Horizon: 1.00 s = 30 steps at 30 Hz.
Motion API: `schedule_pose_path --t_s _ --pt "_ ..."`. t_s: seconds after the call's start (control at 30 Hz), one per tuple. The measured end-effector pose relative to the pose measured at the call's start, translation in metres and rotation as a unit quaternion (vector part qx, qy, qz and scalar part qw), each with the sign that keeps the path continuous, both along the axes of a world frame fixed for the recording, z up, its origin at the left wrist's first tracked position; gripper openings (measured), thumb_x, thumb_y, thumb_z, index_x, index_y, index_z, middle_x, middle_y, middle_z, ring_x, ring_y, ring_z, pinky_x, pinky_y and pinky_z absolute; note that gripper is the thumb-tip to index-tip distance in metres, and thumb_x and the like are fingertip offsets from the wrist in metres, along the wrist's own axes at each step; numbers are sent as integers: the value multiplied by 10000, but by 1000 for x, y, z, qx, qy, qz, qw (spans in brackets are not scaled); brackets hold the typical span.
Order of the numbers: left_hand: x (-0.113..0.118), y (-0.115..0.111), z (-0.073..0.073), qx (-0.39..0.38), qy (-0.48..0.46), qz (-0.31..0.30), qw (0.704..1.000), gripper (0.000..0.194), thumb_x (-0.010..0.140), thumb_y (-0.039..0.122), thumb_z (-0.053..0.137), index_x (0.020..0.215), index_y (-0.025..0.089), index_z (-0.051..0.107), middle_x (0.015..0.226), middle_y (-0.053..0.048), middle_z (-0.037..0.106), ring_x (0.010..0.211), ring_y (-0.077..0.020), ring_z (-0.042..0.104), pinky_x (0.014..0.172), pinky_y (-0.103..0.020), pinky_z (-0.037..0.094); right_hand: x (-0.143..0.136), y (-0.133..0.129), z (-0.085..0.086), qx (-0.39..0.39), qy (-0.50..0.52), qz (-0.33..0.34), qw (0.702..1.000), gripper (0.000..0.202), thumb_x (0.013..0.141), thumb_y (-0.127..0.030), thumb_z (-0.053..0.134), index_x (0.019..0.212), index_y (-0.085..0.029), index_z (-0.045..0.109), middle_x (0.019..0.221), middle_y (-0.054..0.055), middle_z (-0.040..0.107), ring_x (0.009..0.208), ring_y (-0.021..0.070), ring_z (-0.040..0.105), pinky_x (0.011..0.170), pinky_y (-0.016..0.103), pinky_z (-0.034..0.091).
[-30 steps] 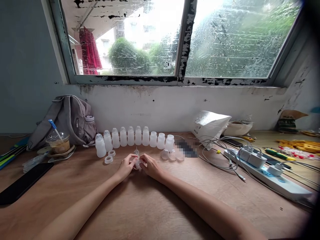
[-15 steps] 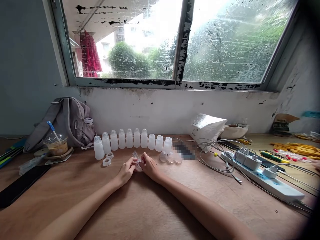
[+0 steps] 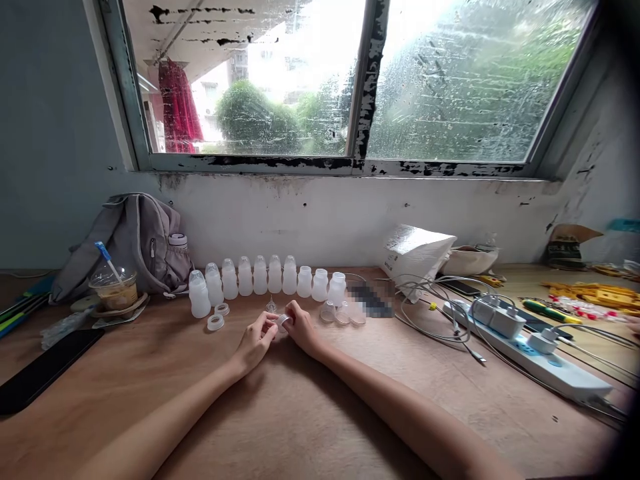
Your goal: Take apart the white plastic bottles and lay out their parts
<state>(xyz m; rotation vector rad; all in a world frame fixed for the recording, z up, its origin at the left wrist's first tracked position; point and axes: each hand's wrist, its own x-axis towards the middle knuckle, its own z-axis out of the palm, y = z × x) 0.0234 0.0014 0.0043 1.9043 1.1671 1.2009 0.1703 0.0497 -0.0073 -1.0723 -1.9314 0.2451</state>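
Observation:
A translucent white bottle collar ring point(image 3: 283, 320) is held tilted between my hands, just above the wooden table. My right hand point(image 3: 300, 328) pinches it from the right. My left hand point(image 3: 256, 341) has its fingers closed at the ring's left edge; the fingertips partly hide the contact. Just behind my fingers stands a clear bottle nipple point(image 3: 271, 306). Two more collar rings, a front one point(image 3: 215, 323) and a back one point(image 3: 222, 309), lie to the left. Several capped baby bottles point(image 3: 259, 277) form a curved row behind. Three uncapped bottles point(image 3: 320, 285) end the row at right, with clear caps point(image 3: 343, 313) before them.
On the left are a grey backpack point(image 3: 145, 233), an iced drink cup point(image 3: 115, 288) and a black flat object point(image 3: 45, 370). To the right lie loose cables point(image 3: 425, 313), a white power strip point(image 3: 570, 373) with chargers, and a silvery-white bag point(image 3: 417, 257).
The ring has turned in my fingers and now shows more of its side. My left fingers have curled in and shifted slightly toward its left edge. The view has moved a little.

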Motion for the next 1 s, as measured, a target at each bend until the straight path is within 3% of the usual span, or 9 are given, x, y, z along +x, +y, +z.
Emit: schedule_pose_path --t_s 0.13,0.33,0.53,0.83,1.0 --pt "2 3 0 -71 -102 4 992 311 777 369 471 1022 182 431 828 -50 598 695 -150 577 460 -198 424 2 -1 3 2 42 10 999 85 673 -144 412 717 -204 372 629 -26 462 523 104 404 483 196 333" --pt "-1 14 -4 -115 -175 2 978 504 703 410 579 1100 167 386 829 -59 582 696 -149 563 434 -181 415 0 -6 4 5 24 50 998 124 681 -143 443 789 -200 422 721 -3 532 583 109 463 535 203 379" --pt "-3 11 -2 -97 -123 -9 988 344 714 436 544 883 137 561 755 -43 580 689 -147 547 465 -194 418 -1 -7 1 2 -12 27 1000 117 686 -146 459 791 -197 458 719 0 554 583 111 477 548 205 384" --pt "-4 13 -1 -95 -171 48 979 352 707 463 530 863 147 536 721 -25 546 663 -143 544 455 -197 420 -4 -7 -2 19 -21 30 999 137 781 -196 405 909 -195 456 693 4 546 608 123 508 573 215 396" --pt "-6 15 -2 -107 -196 76 972 372 691 477 540 855 144 519 708 -17 528 629 -129 529 441 -192 407 3 3 -6 9 -35 -29 999 288 774 -185 397 1061 -192 393 724 11 542 637 144 530 575 231 390"
